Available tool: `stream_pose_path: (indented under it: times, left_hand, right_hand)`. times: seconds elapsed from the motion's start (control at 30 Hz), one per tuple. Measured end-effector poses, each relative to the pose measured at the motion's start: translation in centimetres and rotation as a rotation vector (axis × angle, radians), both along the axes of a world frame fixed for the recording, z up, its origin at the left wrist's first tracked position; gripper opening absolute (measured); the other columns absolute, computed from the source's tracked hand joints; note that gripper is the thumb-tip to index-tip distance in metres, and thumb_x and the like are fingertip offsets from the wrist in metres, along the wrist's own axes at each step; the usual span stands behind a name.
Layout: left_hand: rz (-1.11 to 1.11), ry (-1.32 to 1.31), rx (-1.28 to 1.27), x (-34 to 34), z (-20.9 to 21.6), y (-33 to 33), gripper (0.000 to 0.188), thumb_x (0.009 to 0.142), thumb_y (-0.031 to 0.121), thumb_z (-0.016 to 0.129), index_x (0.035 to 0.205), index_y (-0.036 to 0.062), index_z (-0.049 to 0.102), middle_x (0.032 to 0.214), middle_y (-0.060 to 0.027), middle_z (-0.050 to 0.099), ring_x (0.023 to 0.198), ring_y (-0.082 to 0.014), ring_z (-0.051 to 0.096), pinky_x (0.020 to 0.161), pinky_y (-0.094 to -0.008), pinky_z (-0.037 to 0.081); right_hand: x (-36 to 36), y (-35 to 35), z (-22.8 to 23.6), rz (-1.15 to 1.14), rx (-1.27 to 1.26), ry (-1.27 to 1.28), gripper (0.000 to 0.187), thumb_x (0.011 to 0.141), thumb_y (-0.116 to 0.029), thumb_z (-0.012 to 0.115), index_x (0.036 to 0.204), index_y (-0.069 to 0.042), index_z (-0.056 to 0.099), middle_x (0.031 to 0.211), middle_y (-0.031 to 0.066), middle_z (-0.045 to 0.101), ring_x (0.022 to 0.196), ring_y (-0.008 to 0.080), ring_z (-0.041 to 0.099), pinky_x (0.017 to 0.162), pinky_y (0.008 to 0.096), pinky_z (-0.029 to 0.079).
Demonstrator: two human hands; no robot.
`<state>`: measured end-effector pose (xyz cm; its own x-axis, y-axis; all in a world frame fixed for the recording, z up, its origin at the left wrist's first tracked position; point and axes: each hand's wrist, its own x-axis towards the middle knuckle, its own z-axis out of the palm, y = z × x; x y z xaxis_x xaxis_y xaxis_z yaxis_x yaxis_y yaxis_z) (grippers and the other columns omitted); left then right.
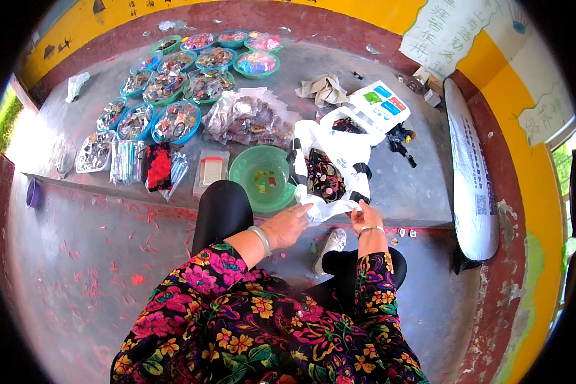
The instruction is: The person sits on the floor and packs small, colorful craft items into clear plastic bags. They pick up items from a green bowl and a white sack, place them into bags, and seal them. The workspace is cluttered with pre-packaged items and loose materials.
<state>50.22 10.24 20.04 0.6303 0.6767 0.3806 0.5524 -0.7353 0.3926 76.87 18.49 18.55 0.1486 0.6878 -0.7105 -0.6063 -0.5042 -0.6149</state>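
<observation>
A white plastic bag sits in front of me on the raised concrete ledge, its mouth spread wide. Inside it lies a heap of small dark and colourful trinkets, too small to name one by one. My left hand pinches the near left part of the bag's rim. At the near right part of the rim, my right hand grips the plastic between thumb and fingers. Left of the bag stands a green basin with a few small yellowish and reddish pieces at its bottom.
Several basins of small goods crowd the ledge at the far left. Nearer are clear plastic packets, a red and black pouch and a clear box. A long silver padded object leans by the right wall; a grey cloth lies behind.
</observation>
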Motion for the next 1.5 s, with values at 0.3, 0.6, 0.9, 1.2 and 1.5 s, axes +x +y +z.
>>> stream_pose_path:
  times: [0.3, 0.6, 0.9, 1.2, 1.5]
  left_hand:
    - [0.080, 0.242, -0.361, -0.2, -2.2, 0.0, 0.021, 0.078, 0.006, 0.049, 0.091, -0.0067, 0.059, 0.120, -0.0233, 0.045, 0.119, -0.0359, 0.037, 0.099, -0.0392, 0.032]
    - [0.133, 0.160, -0.604, 0.1, -3.6, 0.1, 0.026, 0.081, 0.009, 0.046, 0.096, -0.0073, 0.059, 0.130, -0.0250, 0.036, 0.114, -0.0336, 0.044, 0.098, -0.0364, 0.033]
    - [0.306, -0.885, -0.899, -2.5, 1.7, 1.5, 0.017, 0.079, 0.005, 0.057, 0.095, -0.0005, 0.059, 0.100, -0.0080, 0.060, 0.091, -0.0123, 0.055, 0.084, -0.0264, 0.043]
    - [0.528, -1.323, -1.111, -6.5, 3.2, 3.0, 0.022, 0.067, -0.009, 0.045, 0.082, -0.0011, 0.061, 0.076, -0.0076, 0.062, 0.071, -0.0169, 0.059, 0.069, -0.0271, 0.046]
    - [0.382, -1.365, -0.821, -6.0, 5.7, 4.0, 0.017, 0.073, -0.002, 0.039, 0.072, 0.0005, 0.056, 0.065, -0.0038, 0.052, 0.058, -0.0109, 0.046, 0.054, -0.0224, 0.035]
  right_hand:
    - [-2.3, 0.2, -1.5, -0.089, 0.076, 0.259, 0.031, 0.088, -0.038, 0.046, 0.101, -0.011, 0.053, 0.090, 0.0065, 0.059, 0.080, 0.0240, 0.056, 0.068, 0.0429, 0.049]
    - [-1.9, 0.5, -3.8, -0.166, 0.091, 0.136, 0.036, 0.080, -0.044, 0.047, 0.094, -0.012, 0.055, 0.080, 0.0038, 0.061, 0.070, 0.0216, 0.055, 0.059, 0.0361, 0.044]
    - [0.5, 1.0, -4.9, -0.115, 0.035, -0.425, 0.038, 0.076, -0.016, 0.056, 0.111, -0.007, 0.047, 0.078, 0.0105, 0.056, 0.054, 0.0211, 0.052, 0.044, 0.0324, 0.044]
    - [-4.0, 0.5, 8.4, 0.078, 0.552, -1.171, 0.062, 0.064, 0.006, 0.053, 0.123, -0.004, 0.040, 0.125, 0.0183, 0.037, 0.111, 0.0333, 0.043, 0.073, 0.0379, 0.053]
    - [-7.0, 3.9, 6.1, 0.692, 0.722, -1.674, 0.043, 0.065, -0.009, 0.058, 0.107, -0.001, 0.052, 0.103, 0.0219, 0.054, 0.097, 0.0373, 0.051, 0.086, 0.0411, 0.042]
